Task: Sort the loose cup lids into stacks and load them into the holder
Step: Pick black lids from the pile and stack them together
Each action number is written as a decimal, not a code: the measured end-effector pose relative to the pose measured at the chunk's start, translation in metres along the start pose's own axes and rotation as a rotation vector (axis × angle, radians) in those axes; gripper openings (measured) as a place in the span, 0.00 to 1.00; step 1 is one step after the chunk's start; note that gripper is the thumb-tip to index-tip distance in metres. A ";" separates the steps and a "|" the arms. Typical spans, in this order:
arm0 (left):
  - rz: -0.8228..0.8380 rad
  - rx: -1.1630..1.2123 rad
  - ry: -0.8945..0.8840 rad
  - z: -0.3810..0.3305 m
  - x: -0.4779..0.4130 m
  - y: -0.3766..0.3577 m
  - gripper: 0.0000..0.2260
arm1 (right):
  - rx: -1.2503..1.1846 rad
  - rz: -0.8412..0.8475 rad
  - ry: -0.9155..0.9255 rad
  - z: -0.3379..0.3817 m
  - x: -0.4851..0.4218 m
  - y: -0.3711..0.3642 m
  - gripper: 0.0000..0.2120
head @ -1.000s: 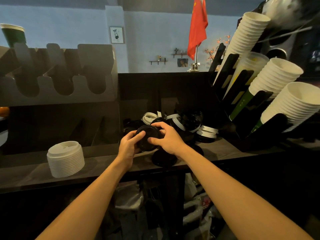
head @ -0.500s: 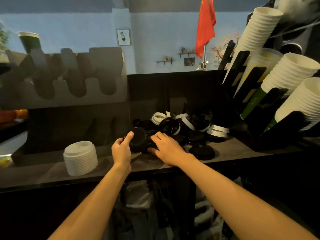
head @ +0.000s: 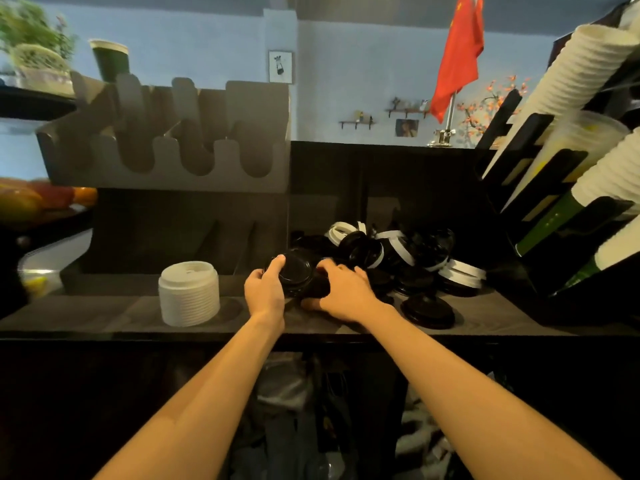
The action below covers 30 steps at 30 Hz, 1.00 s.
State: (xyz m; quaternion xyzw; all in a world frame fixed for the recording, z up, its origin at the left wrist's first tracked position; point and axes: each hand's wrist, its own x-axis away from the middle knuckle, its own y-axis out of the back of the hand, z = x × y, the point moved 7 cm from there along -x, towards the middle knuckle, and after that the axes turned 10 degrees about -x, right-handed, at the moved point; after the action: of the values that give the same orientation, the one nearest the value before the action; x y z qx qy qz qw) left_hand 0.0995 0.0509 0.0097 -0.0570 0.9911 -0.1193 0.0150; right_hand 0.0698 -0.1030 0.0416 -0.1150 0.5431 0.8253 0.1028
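Dim light lay over the dark table, and black plastic was hard to read against it. My left hand and right hand were both curled round a short stack of black lids, 1 hand on each side. The stack was mid-table, just in front of the loose pile. I could not tell in that gloom whether its base sat on the table or hung just above it.

I judged the main risk to be an uneven squeeze. Nested lids could splay, and a slipped one would go over the front edge, which ran close under my wrists, into the clutter below. My right fingers were also near the pile, so a dragged pull might bring mixed black and white lids tumbling. A single black lid lay apart near that edge, where a swung right forearm could knock it off.

Open room lay to the left, between my left hand and the white lid stack. The holder stood up and left, above that stack, so a low carry might clip it. The cup rack closed off the right.
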 end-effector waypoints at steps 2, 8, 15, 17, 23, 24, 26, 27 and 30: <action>-0.005 0.020 0.001 -0.001 0.000 0.000 0.09 | -0.070 -0.154 0.016 -0.002 0.010 0.020 0.40; 0.052 -0.092 -0.082 -0.005 -0.003 -0.006 0.12 | -0.418 -0.347 0.064 -0.012 0.034 0.048 0.41; 0.216 -0.173 -0.039 -0.008 0.004 -0.015 0.12 | -0.389 -0.373 0.167 0.006 0.040 0.028 0.43; 0.238 -0.187 -0.023 -0.006 0.006 -0.017 0.17 | -0.353 -0.419 0.180 0.010 0.042 0.021 0.41; 0.347 -0.171 -0.040 -0.010 0.012 -0.024 0.17 | -0.245 -0.453 0.267 0.012 0.036 0.017 0.39; 0.382 -0.198 -0.050 -0.010 0.015 -0.027 0.19 | -0.244 -0.437 0.276 0.012 0.035 0.016 0.39; 0.428 -0.246 -0.049 -0.007 0.015 -0.032 0.23 | -0.264 -0.411 0.286 0.009 0.034 0.014 0.39; 0.439 -0.256 -0.050 -0.005 0.012 -0.033 0.22 | -0.292 -0.406 0.283 0.007 0.033 0.015 0.39; 0.472 -0.264 -0.045 -0.001 0.007 -0.036 0.13 | -0.326 -0.405 0.263 0.002 0.034 0.016 0.39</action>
State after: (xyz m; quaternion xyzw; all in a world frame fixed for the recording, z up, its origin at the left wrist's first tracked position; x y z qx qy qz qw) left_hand 0.0968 0.0154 0.0193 0.1717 0.9833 0.0190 0.0570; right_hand 0.0329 -0.1055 0.0464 -0.3422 0.3778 0.8425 0.1744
